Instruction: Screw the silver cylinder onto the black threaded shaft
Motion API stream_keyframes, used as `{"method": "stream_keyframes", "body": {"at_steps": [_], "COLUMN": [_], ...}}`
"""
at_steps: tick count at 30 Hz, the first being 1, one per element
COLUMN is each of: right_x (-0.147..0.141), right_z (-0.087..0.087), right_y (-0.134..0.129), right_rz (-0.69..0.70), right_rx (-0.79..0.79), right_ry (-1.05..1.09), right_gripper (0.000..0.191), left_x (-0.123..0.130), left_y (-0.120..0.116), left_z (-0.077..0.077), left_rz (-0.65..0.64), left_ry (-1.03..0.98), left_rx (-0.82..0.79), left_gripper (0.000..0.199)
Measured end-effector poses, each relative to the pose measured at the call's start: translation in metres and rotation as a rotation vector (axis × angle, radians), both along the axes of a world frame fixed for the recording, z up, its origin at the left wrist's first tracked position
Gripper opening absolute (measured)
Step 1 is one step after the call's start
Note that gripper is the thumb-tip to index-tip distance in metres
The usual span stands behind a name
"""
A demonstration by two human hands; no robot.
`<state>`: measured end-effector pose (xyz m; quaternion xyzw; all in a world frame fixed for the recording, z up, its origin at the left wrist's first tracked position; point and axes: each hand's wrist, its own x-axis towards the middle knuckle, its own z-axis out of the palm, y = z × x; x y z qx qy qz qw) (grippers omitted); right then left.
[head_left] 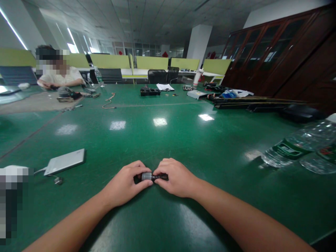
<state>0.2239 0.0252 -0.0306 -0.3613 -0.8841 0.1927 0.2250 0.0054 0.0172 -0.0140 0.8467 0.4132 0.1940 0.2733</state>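
Observation:
A small, slim object lies low over the green table, held between both my hands. Its left part is a grey cylinder with a dark end, and its right part is narrower, black and ringed; I cannot tell its exact kind. My left hand has thumb and fingers closed around the grey cylinder. On the narrow black end, my right hand closes thumb and fingers. The fingertips of the two hands almost meet at the middle of the object, and they cover parts of it.
A white power bank with a cable lies at left. Clear water bottles stand at right. Far back are a black tray, papers, a string and long black bars. Another person sits far left.

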Motion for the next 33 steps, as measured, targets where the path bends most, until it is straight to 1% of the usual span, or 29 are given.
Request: {"method": "stream_keyframes", "body": {"at_steps": [10, 22, 28, 33], "right_x": [0.004, 0.011, 0.015, 0.022], "right_z": [0.004, 0.01, 0.018, 0.024], "right_y": [0.0, 0.004, 0.004, 0.005], "right_rz": [0.016, 0.014, -0.009, 0.017], "right_rx": [0.002, -0.061, -0.12, -0.152], "right_ry": [-0.018, -0.038, -0.091, -0.132], "right_gripper": [0.013, 0.011, 0.01, 0.011], "left_x": [-0.001, -0.001, -0.002, -0.003], "left_y": [0.0, 0.0, 0.001, 0.001], "left_z": [-0.001, -0.001, -0.002, -0.002], "left_rz": [-0.002, 0.003, -0.01, -0.017], "left_ry": [-0.001, 0.009, 0.003, -0.005], "left_rx": [-0.014, -0.034, -0.03, -0.024], "left_gripper": [0.017, 0.018, 0.019, 0.019]}}
